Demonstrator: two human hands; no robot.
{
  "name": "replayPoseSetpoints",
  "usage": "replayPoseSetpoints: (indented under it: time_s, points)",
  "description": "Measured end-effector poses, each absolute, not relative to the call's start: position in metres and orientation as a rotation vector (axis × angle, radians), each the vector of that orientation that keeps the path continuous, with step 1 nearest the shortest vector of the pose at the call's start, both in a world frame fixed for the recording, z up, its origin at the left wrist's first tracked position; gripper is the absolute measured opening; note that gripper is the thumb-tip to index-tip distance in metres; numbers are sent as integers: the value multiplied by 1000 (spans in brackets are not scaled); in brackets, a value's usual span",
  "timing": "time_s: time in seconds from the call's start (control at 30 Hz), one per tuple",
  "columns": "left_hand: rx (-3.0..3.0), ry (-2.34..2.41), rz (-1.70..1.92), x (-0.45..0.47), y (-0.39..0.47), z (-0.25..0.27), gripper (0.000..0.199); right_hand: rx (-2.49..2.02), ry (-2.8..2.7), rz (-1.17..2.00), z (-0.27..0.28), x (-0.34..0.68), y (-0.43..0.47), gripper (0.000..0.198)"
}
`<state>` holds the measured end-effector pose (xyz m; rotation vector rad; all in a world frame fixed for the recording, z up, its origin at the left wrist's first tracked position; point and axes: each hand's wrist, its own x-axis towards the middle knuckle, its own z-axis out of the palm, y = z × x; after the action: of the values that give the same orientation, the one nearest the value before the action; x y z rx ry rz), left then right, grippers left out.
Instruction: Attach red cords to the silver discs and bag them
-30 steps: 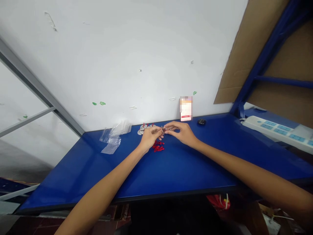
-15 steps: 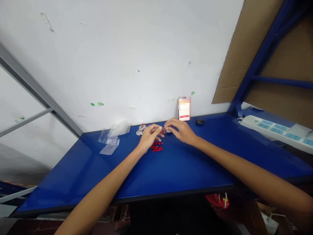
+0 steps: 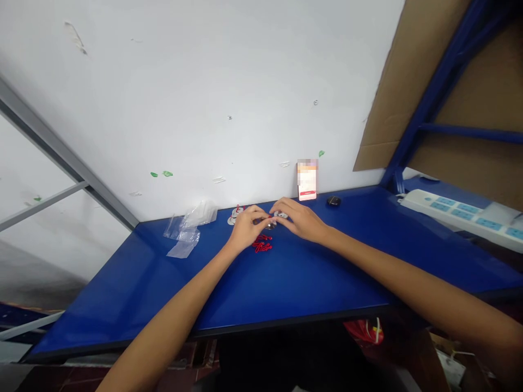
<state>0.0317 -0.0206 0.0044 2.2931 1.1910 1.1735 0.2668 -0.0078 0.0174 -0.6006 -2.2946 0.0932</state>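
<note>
My left hand (image 3: 246,227) is closed, pinching a small shiny round disc (image 3: 270,225) between thumb and fingers. Close against it, my right hand (image 3: 300,219) has its thumb and fingertips bent together at the disc's far edge. A bit of red shows between the fingertips, too small to make out. Just below the hands lies a small pile of red cord loops (image 3: 262,245). Flat grey-white round pieces (image 3: 233,216), one with a red loop, sit left of my left hand, partly covered by it. Another grey-white round piece (image 3: 281,214) shows behind my right fingers.
Clear plastic bags (image 3: 190,228) lie on the blue table (image 3: 286,288) to the left. A phone (image 3: 308,182) with a lit screen leans on the wall. Right of it is a small black object (image 3: 334,201). A white power strip (image 3: 461,215) lies at the far right.
Both hands have stayed close together while their fingers shifted. The disc has turned and now shows its shiny face below the fingertips. The grey-white piece behind the right fingers shows more.
</note>
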Motion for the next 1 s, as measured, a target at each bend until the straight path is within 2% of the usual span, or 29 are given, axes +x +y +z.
replayPoseSetpoints:
  time_s: [0.2, 0.33, 0.53, 0.8, 1.0]
  points:
    - [2195, 1729, 1221, -22, 14, 3, 20, -765, -2422, 72, 6, 289, 20, 23]
    - [2182, 1871, 1198, -42, 25, 0, 20, -790, -2557, 101, -2, 300, 35, 22]
    - [2145, 1828, 1115, -49, 33, -10, 17, -806, -2595, -2, -3, 299, 36, 18]
    - [2213, 1940, 1230, -38, 22, 5, 27, -739, -2566, -67, -5, 295, 34, 14]
    - [2452, 1487, 900, -16, 6, 13, 38, -676, -2464, -305, -1, 292, 35, 16]
